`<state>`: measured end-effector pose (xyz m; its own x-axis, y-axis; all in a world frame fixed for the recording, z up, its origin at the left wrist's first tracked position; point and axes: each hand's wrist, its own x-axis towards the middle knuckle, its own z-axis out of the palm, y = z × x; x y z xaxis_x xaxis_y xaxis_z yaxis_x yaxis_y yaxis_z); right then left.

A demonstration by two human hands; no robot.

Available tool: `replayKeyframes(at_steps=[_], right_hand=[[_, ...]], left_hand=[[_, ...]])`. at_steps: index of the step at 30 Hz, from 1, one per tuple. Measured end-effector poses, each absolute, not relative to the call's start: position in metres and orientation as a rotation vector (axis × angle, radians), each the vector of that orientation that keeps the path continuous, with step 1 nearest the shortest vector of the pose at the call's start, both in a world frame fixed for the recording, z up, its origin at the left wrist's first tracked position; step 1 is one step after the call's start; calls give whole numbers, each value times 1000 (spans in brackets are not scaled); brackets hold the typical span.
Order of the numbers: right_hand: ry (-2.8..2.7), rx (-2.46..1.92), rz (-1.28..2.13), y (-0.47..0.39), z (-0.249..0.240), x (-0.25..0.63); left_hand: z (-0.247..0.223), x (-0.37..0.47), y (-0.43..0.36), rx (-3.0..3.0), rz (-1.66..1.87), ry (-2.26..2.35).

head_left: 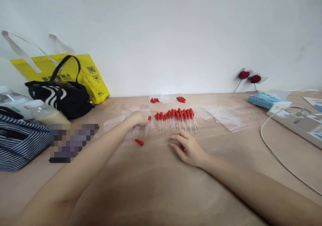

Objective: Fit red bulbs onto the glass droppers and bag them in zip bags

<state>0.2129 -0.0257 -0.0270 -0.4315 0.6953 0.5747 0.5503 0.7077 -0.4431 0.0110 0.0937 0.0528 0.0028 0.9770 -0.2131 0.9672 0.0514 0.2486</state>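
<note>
The dropper (pixel 147 126) is at the left hand's (pixel 139 119) fingertips, between the loose red cap (pixel 139 142) and the row of droppers (pixel 176 119). It looks light; its bulb (pixel 149 118) is probably soft and grippy, its clear stem stiff, smooth and, if glass, fragile. The best hold seems to be the bulb's base, with a light pinch and no sideways load on the stem. The bulb points away from the person, toward the wall (pixel 161 41); the stem's tip points back toward the person, a little to the left. The long axis runs near to far, slightly slanted.

The left fingers are bunched beside the bulb; whether they grip it, I cannot tell. The right hand (pixel 190 149) holds nothing visible, fingers loosely curled and apart, near the row's tips. Clear bags (pixel 113 122) lie around the left hand, with more bags (pixel 226 116) right of the row. Behind it are 2 clusters of red caps (pixel 181 99).
</note>
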Motion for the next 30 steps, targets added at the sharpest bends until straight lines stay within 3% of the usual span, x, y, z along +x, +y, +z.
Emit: replayKeyframes(at_steps=[8,13,18,23,30], right_hand=[[-2139,-960,231,-27,-28,215],[-2095,-976,276,-28,-24,212],[-1758,-1130,633,-25,-21,208],[-1546,-1066,884,-24,-22,206],[-1353,-987,836,-22,-22,207]], left_hand=[[40,11,99,1887,56,1957],[40,7,75,1942,365,1858],[22,28,11,2087,673,1510],[10,50,-21,2133,609,1293],[33,33,0,2381,475,969]])
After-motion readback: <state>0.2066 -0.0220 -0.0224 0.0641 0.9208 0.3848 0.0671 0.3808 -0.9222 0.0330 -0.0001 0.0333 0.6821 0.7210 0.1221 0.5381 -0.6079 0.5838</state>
